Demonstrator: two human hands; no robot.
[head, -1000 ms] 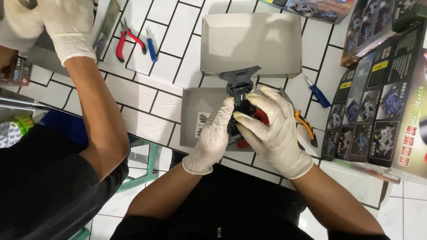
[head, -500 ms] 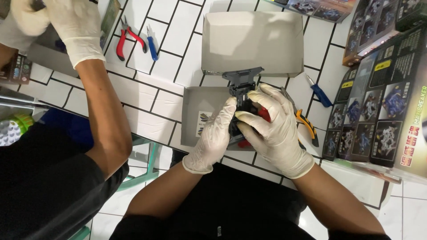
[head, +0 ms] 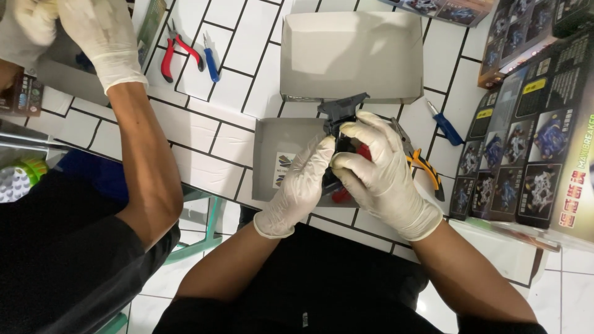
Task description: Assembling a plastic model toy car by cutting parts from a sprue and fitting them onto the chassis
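Hands lower now, toy car over grey tray

A white tabletop patterned like tiles (dark lines between), evenly lit, above a white tiled floor

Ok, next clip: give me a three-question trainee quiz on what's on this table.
1. True or false: both gloved hands, left hand and right hand, are on the dark toy.
2. Which tool lies nearest the right hand? A) red pliers B) yellow cutters C) blue screwdriver
3. What lies just beyond the toy?

Key: 1 true; 2 B; 3 an open grey box.
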